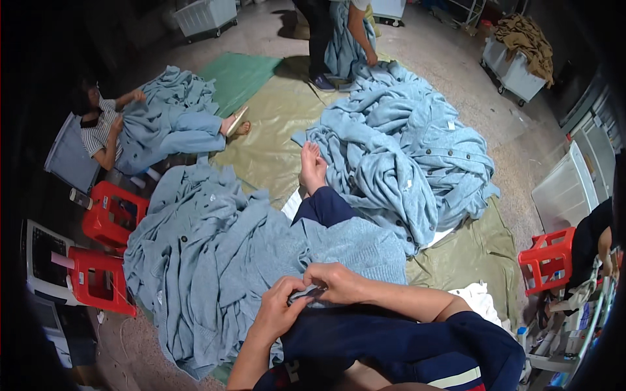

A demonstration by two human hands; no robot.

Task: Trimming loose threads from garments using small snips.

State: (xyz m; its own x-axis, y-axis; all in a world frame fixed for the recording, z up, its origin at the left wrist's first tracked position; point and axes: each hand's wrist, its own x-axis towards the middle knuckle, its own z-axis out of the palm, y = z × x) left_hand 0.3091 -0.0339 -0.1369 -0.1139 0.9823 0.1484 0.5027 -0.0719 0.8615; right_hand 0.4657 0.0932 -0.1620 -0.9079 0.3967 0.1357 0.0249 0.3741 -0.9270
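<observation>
A light blue knitted cardigan (355, 251) lies across my lap, its ribbed edge spread to the right. My left hand (277, 309) is closed in a pinch on the near edge of the knit. Against it, fingertips almost meeting, my right hand (336, 283) pinches the same edge with bent fingers. Whatever small detail sits between the fingertips is hidden. To the left, touching the cardigan, spreads a heap of similar blue knits (195, 254) with dark buttons. Beyond my bare foot (313, 166) rises a larger pile of blue buttoned cardigans (417, 143).
Red stools (101, 280) stand at left, another red stool (548, 257) at right. A seated person (101, 133) handles blue knits at far left; a standing person (358, 29) reaches into the far pile. A wheeled bin (512, 72) holds brown garments. Tarps (274, 137) cover the floor.
</observation>
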